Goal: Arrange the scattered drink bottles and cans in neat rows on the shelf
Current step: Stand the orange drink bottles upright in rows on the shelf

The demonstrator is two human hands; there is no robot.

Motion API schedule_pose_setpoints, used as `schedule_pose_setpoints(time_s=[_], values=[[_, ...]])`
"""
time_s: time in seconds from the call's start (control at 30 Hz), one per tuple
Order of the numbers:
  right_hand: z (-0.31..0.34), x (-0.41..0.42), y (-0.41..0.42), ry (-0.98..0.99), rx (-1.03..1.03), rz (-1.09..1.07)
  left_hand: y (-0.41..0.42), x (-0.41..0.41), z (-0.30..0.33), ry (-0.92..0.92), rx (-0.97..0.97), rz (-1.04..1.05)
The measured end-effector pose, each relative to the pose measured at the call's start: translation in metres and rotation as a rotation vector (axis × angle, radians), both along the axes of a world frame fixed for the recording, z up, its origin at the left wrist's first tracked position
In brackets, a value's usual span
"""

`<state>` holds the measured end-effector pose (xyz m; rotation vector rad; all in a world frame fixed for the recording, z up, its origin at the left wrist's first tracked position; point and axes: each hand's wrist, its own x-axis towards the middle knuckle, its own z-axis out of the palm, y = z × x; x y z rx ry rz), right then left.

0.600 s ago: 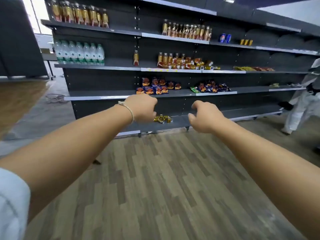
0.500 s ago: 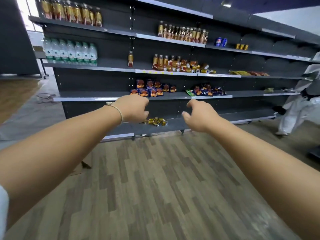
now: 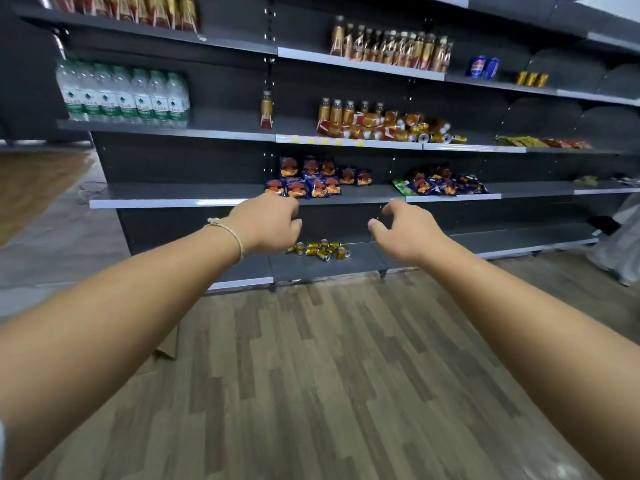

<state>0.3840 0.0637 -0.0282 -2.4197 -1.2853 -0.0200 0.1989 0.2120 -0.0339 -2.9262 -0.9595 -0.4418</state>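
Note:
A dark shelf unit faces me across a wood-look floor. On its middle shelf, a jumble of orange drink bottles and toppled cans lies in a heap, with a few bottles upright at the left. One lone bottle stands apart to the left of the heap. Several gold cans lie scattered on the bottom shelf. My left hand and right hand reach forward with loosely curled fingers, holding nothing, well short of the shelves.
Water bottles stand in a row at the left. Neat orange bottles line the upper shelf, with blue cans and small gold cans further right. Snack bags fill the lower-middle shelf. A person in white is at the right edge.
The shelves look larger and closer, so I have moved toward them. Both arms stay stretched out, and my right hand's fingers have loosened a little.

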Motion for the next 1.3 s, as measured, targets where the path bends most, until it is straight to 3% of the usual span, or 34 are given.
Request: schedule_pose_setpoints(time_s=[0.4, 0.7, 1.3], values=[[0.028, 0.145, 0.225, 0.008, 0.088, -0.013, 0.247, 0.151, 0.031, -0.09, -0.121, -0.024], [0.013, 0.255, 0.335, 0.078, 0.09, 0.011, 0.36, 0.265, 0.009, -0.066, -0.155, -0.067], [0.011, 0.528, 0.61, 0.216, 0.111, 0.199, 0.592, 0.503, 0.0, -0.026, -0.127, 0.06]])
